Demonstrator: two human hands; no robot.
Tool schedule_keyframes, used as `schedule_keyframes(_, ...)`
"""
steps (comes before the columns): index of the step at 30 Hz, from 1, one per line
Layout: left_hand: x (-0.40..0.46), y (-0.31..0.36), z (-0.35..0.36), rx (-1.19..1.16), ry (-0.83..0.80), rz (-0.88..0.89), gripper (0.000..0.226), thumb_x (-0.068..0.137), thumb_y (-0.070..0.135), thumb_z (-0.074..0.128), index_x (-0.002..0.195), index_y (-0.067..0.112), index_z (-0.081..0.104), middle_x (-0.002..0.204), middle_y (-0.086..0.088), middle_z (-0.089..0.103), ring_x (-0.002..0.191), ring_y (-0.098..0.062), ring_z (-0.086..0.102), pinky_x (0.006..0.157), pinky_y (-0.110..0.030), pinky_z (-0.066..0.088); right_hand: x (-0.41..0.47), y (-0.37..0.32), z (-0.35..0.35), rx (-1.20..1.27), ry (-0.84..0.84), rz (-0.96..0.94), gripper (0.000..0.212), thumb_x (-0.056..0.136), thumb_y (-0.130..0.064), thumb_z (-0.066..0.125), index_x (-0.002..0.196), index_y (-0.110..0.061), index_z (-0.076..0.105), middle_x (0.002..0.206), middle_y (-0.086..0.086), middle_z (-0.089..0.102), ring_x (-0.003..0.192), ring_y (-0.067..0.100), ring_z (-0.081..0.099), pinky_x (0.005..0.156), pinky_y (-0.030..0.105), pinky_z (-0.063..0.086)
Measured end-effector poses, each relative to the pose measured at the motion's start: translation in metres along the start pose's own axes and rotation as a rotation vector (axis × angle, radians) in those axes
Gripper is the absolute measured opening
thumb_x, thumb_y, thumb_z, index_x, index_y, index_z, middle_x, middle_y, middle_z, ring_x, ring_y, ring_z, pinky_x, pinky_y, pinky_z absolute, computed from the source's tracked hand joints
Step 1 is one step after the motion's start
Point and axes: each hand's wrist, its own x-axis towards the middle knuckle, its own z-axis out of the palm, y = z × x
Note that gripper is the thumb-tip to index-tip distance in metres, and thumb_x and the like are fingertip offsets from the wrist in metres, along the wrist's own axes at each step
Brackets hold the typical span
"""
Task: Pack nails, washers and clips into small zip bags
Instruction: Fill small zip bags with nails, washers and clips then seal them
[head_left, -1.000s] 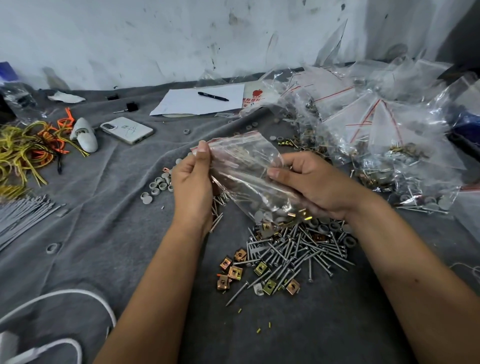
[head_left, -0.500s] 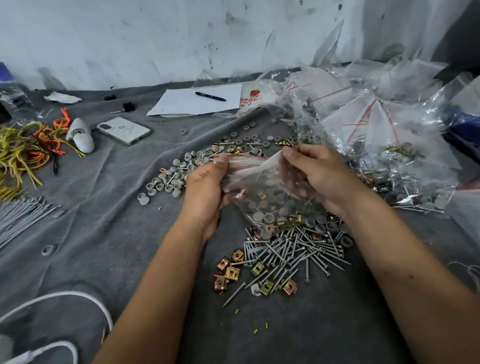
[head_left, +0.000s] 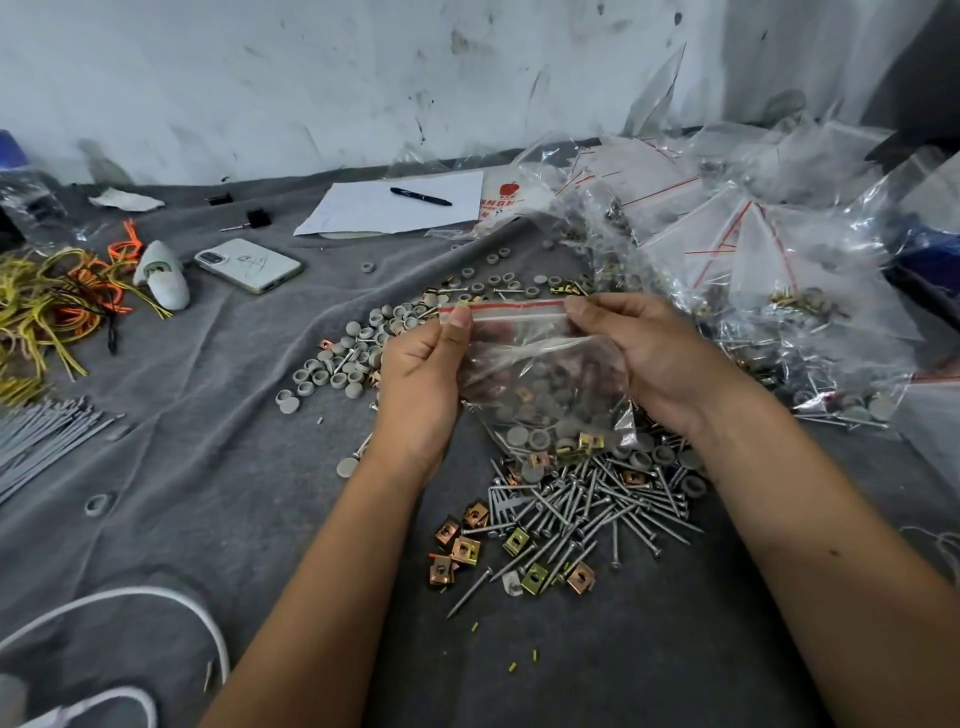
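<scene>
Both hands pinch the bag's red zip strip, left hand (head_left: 415, 384) and right hand (head_left: 649, 358) at either end. This bag (head_left: 545, 384) looks full, held above loose nails (head_left: 587, 509) mid-cloth. Many packed bags (head_left: 753, 270) lie by the right edge; lots remain.

The zip bag (head_left: 540, 384) sits at centre, held between the left hand (head_left: 421, 374) at 9 o'clock and the right hand (head_left: 649, 358) at 3 o'clock. Nails (head_left: 587, 514) lie at 6 o'clock, washers (head_left: 343, 364) at 10 o'clock, filled bags (head_left: 769, 291) at 2 o'clock.
</scene>
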Motion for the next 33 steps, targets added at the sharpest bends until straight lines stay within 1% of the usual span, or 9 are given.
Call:
schedule_keyframes(2, 0.002, -0.002, -0.002, 0.124, 0.033, 0.06, 0.042, 0.108, 0.026, 0.052, 0.09, -0.004, 0.075, 0.084, -0.026, 0.073, 0.072, -0.031, 0.064, 0.059, -0.041, 0.056, 0.002, 0.003, -0.001, -0.084, 0.046, -0.092, 0.02, 0.088, -0.029, 0.071, 0.085, -0.009, 0.072, 0.083, 0.004, 0.074, 0.078, 0.022, 0.073, 0.075, 0.039, 0.062)
schedule_keyframes(5, 0.003, -0.003, -0.009, 0.506, 0.137, 0.22, 0.046, 0.107, 0.034, 0.054, 0.071, 0.008, 0.066, 0.063, -0.001, 0.063, 0.06, -0.018, 0.056, 0.058, -0.039, 0.046, 0.003, 0.008, 0.0, -0.267, 0.111, -0.238, 0.018, 0.097, -0.027, 0.067, 0.091, -0.014, 0.077, 0.089, 0.006, 0.076, 0.082, 0.022, 0.073, 0.079, 0.04, 0.058)
schedule_keyframes(7, 0.003, -0.002, -0.012, 0.636, 0.176, 0.23, 0.041, 0.102, 0.044, 0.053, 0.097, 0.009, 0.075, 0.089, -0.003, 0.073, 0.083, -0.024, 0.066, 0.077, -0.045, 0.054, 0.003, 0.009, 0.001, -0.414, 0.124, -0.307, 0.018, 0.101, -0.024, 0.062, 0.096, -0.014, 0.077, 0.089, 0.005, 0.077, 0.079, 0.02, 0.073, 0.076, 0.04, 0.058)
schedule_keyframes(9, 0.002, -0.001, -0.015, 0.812, 0.232, 0.295, 0.044, 0.097, 0.05, 0.055, 0.124, 0.018, 0.072, 0.118, 0.001, 0.068, 0.11, -0.015, 0.058, 0.096, -0.034, 0.045, 0.002, 0.01, 0.002, -0.65, 0.125, -0.404, 0.015, 0.101, -0.021, 0.062, 0.098, -0.015, 0.076, 0.085, 0.0, 0.076, 0.075, 0.014, 0.072, 0.071, 0.038, 0.058)
schedule_keyframes(12, 0.005, 0.004, -0.014, 0.987, 0.182, 0.475, 0.038, 0.094, 0.048, 0.064, 0.12, 0.023, 0.074, 0.117, 0.003, 0.064, 0.113, -0.013, 0.046, 0.091, -0.024, 0.03, 0.0, 0.011, 0.011, -0.892, 0.104, -0.553, 0.013, 0.096, -0.02, 0.069, 0.105, -0.015, 0.077, 0.09, -0.007, 0.075, 0.077, 0.006, 0.07, 0.07, 0.035, 0.059)
schedule_keyframes(15, 0.005, 0.001, -0.011, 0.969, 0.036, 0.594, 0.018, 0.091, 0.032, 0.077, 0.102, 0.018, 0.08, 0.108, 0.0, 0.069, 0.11, -0.024, 0.056, 0.093, -0.033, 0.04, -0.002, 0.01, 0.017, -0.907, 0.055, -0.66, 0.015, 0.092, -0.019, 0.073, 0.101, -0.008, 0.079, 0.09, 0.0, 0.076, 0.08, 0.011, 0.07, 0.073, 0.039, 0.057)
schedule_keyframes(19, 0.004, 0.0, -0.01, 0.816, -0.088, 0.543, 0.006, 0.088, 0.018, 0.08, 0.09, 0.012, 0.078, 0.096, 0.002, 0.07, 0.096, -0.023, 0.063, 0.086, -0.047, 0.049, -0.004, 0.008, 0.018, -0.909, 0.06, -0.715, 0.014, 0.091, -0.017, 0.075, 0.098, -0.006, 0.08, 0.086, 0.002, 0.075, 0.077, 0.011, 0.069, 0.071, 0.035, 0.057)
schedule_keyframes(29, 0.005, -0.002, -0.012, 0.755, -0.196, 0.51, 0.008, 0.087, 0.019, 0.082, 0.091, 0.014, 0.077, 0.085, 0.006, 0.07, 0.081, -0.012, 0.066, 0.072, -0.041, 0.055, -0.005, 0.008, 0.022, -1.042, 0.027, -0.744, 0.004, 0.089, -0.013, 0.078, 0.089, -0.009, 0.079, 0.075, -0.008, 0.064, 0.068, -0.008, 0.053, 0.064, 0.006, 0.036)
schedule_keyframes(33, 0.007, -0.004, -0.014, 0.793, -0.19, 0.556, 0.008, 0.09, 0.02, 0.079, 0.089, 0.012, 0.076, 0.082, 0.003, 0.068, 0.079, -0.016, 0.065, 0.069, -0.043, 0.054, -0.005, 0.007, 0.023, -0.988, 0.031, -0.776, 0.01, 0.086, -0.015, 0.081, 0.092, -0.008, 0.079, 0.081, -0.002, 0.071, 0.073, 0.007, 0.063, 0.068, 0.025, 0.051)
